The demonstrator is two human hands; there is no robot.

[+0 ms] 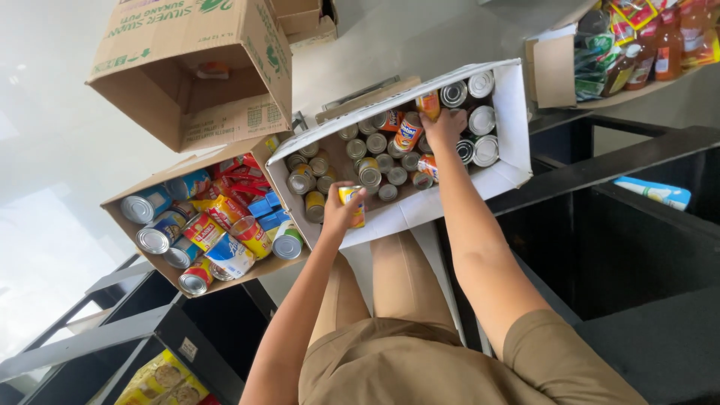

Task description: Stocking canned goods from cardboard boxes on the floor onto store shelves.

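Note:
A white cardboard box (pixel 516 120) lies open in front of me, filled with several small cans standing on end. My left hand (pixel 339 211) is at the box's near edge, closed around a small yellow can (pixel 352 204). Further into the box, my right hand (pixel 444 126) grips an orange-labelled can (pixel 429 103) by its side, among silver-topped cans (pixel 480 120). Both forearms reach out from my brown-sleeved body at the bottom of the view.
A brown box (pixel 112 204) to the left holds larger cans and red and blue packets. Above it is an open, tipped brown box (pixel 187 67). A carton of bottles (pixel 555 71) sits top right. Black shelving (pixel 637 150) carries a blue-white packet (pixel 654 192); yellow packets (pixel 159 379) lie bottom left.

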